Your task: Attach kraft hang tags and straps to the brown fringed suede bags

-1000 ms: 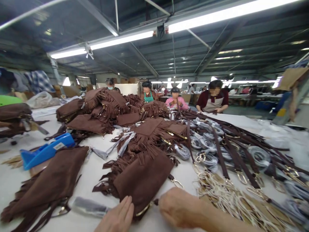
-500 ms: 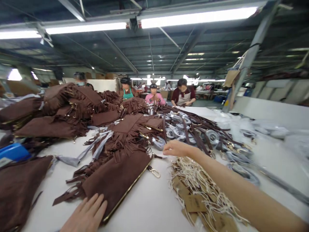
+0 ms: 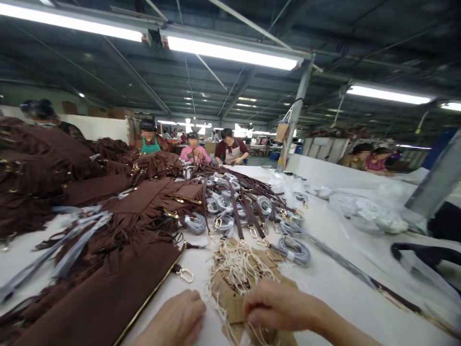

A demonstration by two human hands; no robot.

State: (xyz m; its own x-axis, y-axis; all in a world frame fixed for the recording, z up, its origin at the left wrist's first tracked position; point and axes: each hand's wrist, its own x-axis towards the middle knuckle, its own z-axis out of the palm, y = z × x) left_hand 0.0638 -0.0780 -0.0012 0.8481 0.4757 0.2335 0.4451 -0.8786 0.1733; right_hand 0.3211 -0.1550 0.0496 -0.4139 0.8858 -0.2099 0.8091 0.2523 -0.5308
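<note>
My right hand (image 3: 279,305) is over a heap of brown card tags with white strings (image 3: 240,271), its fingers pinched together on the tags. My left hand (image 3: 176,321) rests curled on the white table (image 3: 334,288) just left of that heap, beside the gold-edged brown suede bag (image 3: 104,300). The bag's gold clasp ring (image 3: 186,275) lies between the bag and the tags.
More brown fringed bags (image 3: 54,168) are piled at left and centre. Brown straps and grey wrapped bundles (image 3: 245,211) lie beyond the tags. Clear plastic wraps (image 3: 363,211) lie at right. Several people work at the far end (image 3: 194,151) and at right (image 3: 363,156).
The view has swung right. My right hand came back from reaching toward the straps and now pinches at the tag heap. My left hand slid off the bag to the table beside it.
</note>
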